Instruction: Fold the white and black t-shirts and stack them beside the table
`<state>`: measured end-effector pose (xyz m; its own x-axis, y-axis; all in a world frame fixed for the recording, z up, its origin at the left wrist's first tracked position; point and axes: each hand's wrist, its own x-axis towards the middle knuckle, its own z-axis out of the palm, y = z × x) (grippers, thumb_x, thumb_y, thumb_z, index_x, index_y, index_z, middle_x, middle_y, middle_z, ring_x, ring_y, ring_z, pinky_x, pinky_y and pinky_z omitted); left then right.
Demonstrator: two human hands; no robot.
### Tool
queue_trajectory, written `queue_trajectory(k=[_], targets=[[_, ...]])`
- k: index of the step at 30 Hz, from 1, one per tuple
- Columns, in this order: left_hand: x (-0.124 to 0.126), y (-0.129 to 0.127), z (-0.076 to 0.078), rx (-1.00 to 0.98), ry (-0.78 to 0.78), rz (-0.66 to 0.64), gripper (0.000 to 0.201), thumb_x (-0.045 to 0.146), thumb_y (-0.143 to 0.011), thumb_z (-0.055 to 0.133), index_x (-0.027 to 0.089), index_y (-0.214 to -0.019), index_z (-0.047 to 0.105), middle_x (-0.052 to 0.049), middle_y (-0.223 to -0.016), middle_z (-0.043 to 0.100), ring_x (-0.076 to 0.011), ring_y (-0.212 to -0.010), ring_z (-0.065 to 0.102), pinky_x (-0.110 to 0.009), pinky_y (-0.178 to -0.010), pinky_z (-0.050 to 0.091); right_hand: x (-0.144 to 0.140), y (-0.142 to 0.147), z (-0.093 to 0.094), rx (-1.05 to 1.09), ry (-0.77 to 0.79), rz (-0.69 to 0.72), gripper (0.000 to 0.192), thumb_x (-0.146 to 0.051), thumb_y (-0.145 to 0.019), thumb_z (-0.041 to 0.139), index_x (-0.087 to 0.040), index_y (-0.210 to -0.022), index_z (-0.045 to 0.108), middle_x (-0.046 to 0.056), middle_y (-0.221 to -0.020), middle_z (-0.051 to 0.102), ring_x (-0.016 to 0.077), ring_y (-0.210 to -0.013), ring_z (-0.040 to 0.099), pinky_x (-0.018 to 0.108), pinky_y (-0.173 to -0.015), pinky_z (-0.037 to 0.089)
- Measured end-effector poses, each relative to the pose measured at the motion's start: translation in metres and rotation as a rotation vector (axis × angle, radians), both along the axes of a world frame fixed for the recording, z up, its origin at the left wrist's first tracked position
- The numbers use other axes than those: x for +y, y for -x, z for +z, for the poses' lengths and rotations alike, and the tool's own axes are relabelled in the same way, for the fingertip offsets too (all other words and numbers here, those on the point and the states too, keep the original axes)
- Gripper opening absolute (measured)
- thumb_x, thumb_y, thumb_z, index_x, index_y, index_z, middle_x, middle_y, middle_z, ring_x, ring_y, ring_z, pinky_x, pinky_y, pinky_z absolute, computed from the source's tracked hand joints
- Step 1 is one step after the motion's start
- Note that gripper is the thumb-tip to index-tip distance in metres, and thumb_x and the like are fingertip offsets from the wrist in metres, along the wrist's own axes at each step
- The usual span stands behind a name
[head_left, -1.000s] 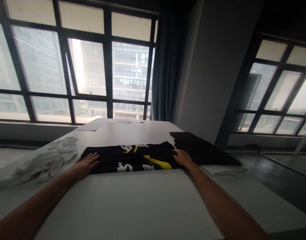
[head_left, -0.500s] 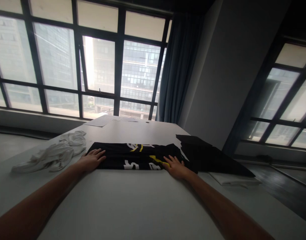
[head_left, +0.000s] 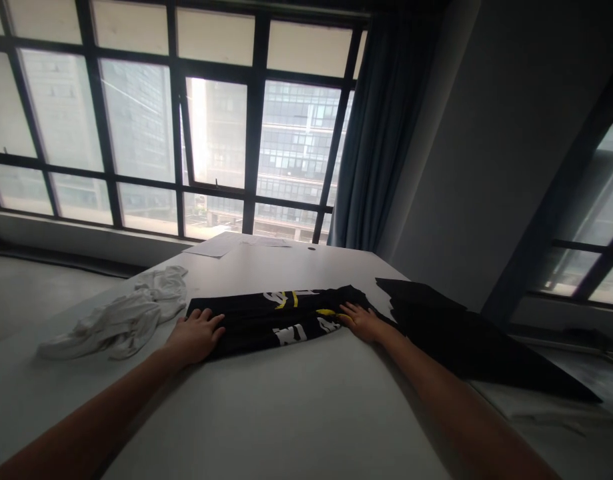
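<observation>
Between left and right edges of tabletop [head_left: 286, 413]: one black printed garment [head_left: 251, 325]. Two hands on it, left hand [head_left: 193, 335] and right hand [head_left: 362, 322], fingers slightly apart; one white cloth [head_left: 131, 315] near left edge.

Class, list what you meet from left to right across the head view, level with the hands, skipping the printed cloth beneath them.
White cloth → left hand → right hand → black pile.

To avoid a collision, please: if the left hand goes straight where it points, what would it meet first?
Likely the black cloth with white and yellow print; the left hand seems to rest on its left end, pointing across it.
</observation>
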<state>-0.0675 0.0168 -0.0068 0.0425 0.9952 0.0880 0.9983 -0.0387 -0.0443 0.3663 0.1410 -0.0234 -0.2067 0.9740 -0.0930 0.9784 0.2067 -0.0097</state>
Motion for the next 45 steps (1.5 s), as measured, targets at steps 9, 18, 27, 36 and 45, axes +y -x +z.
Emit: queue_trajectory(k=[9,18,27,36,45], targets=[[0.007,0.003,0.003,-0.061,-0.02,-0.03,0.045,0.035,-0.093,0.037,0.027,-0.129,0.062,-0.011,-0.119,0.061,-0.0293,-0.11,0.056,-0.043,-0.092,0.043,0.078,0.024,0.007,-0.025,-0.083,0.055,0.056,-0.05,-0.1,0.025,-0.028,-0.151,0.032,0.009,-0.158,0.029,0.0279,-0.144,0.027,0.055,-0.114,0.019],[0.009,-0.012,0.001,-0.247,-0.01,-0.113,0.041,0.037,-0.089,0.049,0.028,-0.127,0.064,-0.01,-0.113,0.061,-0.0277,-0.11,0.056,-0.044,-0.095,0.042,0.137,0.084,0.009,-0.098,-0.422,-0.114,0.049,-0.03,-0.098,0.038,-0.019,-0.145,0.043,0.023,-0.14,0.048,0.0363,-0.129,0.043,0.062,-0.109,0.007],[0.003,-0.015,0.006,-0.259,-0.03,-0.226,0.039,0.035,-0.09,0.047,0.023,-0.121,0.067,-0.01,-0.108,0.065,-0.0269,-0.105,0.059,-0.041,-0.091,0.046,0.047,0.135,0.031,0.028,-0.314,0.351,0.056,-0.011,-0.077,0.061,-0.023,-0.131,0.058,0.014,-0.133,0.056,0.0293,-0.118,0.053,0.044,-0.103,0.035],[-0.04,-0.068,0.017,-0.329,0.121,-0.468,0.032,0.026,-0.086,0.048,0.022,-0.105,0.073,-0.008,-0.103,0.072,-0.024,-0.094,0.067,-0.035,-0.084,0.051,-0.059,0.086,0.032,0.232,-0.179,0.577,0.026,-0.005,-0.076,0.055,-0.02,-0.087,0.073,0.004,-0.098,0.069,0.0163,-0.082,0.064,0.026,-0.074,0.047],[-0.039,-0.105,0.039,-0.411,0.208,-0.852,0.03,0.034,-0.083,0.059,0.027,-0.109,0.072,-0.005,-0.109,0.068,-0.0211,-0.098,0.064,-0.032,-0.09,0.051,-0.124,0.001,0.062,0.072,-0.071,0.151,0.029,-0.009,-0.072,0.062,-0.024,-0.093,0.075,0.005,-0.11,0.07,0.0243,-0.099,0.065,0.033,-0.086,0.048]])
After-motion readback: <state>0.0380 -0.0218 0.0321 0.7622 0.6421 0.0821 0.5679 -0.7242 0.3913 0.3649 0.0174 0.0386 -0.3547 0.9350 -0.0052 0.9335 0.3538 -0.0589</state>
